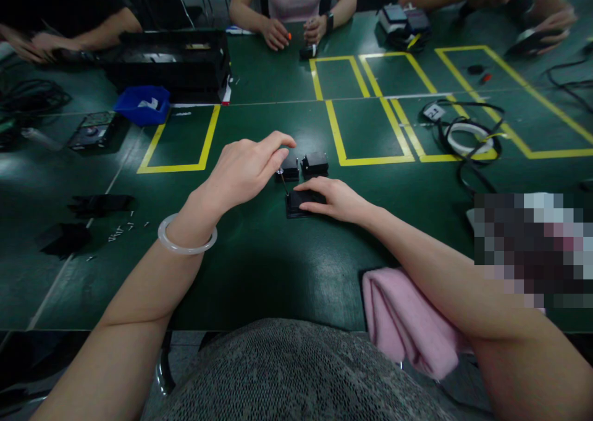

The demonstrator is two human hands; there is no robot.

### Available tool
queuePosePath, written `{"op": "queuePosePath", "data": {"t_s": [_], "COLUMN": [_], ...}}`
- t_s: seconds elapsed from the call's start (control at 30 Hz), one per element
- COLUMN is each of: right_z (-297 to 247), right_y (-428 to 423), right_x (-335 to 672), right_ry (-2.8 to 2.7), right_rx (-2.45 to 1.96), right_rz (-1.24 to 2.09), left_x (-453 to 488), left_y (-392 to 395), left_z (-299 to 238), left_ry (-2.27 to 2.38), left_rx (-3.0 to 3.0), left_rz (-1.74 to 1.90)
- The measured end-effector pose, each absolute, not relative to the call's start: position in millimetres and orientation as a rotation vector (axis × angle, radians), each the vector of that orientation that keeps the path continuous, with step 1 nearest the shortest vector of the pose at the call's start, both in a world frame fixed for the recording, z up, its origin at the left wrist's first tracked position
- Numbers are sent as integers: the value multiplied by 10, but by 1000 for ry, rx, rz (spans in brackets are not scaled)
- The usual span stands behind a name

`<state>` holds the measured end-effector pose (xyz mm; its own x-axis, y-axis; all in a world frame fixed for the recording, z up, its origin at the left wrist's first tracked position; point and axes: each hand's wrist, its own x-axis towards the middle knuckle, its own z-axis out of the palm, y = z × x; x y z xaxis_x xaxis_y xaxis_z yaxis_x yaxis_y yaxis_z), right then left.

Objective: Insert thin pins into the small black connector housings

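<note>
My left hand [252, 167], with a white bangle at the wrist, is closed around a small screwdriver [284, 184]. Its handle is mostly hidden in the fingers, and the thin shaft points down to the left end of a small black block [293, 206]. Thumb and fingers of my right hand [338, 199] grip that block and press it against the green table. Just beyond stand two similar black blocks, a left one [290, 169] and a right one [315, 163], with small metal bits at their sides.
Loose screws [121, 229] lie at the left beside black plastic parts [65, 238]. Farther back are a blue bin [143, 104] and a long black housing [185, 65]. A coiled cable [470, 138] sits at the right, a pink cloth [403, 316] at the front edge. Co-workers' hands [278, 34] are across the table.
</note>
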<state>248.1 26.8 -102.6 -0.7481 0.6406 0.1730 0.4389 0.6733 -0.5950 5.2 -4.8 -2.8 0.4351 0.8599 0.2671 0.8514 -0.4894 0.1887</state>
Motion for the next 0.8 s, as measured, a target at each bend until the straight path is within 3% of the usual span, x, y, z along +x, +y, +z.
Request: {"op": "queuePosePath", "data": {"t_s": [0.8], "right_z": [-1037], "right_y": [272], "right_x": [2482], "right_ry": [-2516], "right_rx": [-834], "right_rz": [753], "left_x": [27], "left_y": [-27], "left_z": [-69], "left_ry": [1558], "left_rx": [2675], "left_rz": [586]}}
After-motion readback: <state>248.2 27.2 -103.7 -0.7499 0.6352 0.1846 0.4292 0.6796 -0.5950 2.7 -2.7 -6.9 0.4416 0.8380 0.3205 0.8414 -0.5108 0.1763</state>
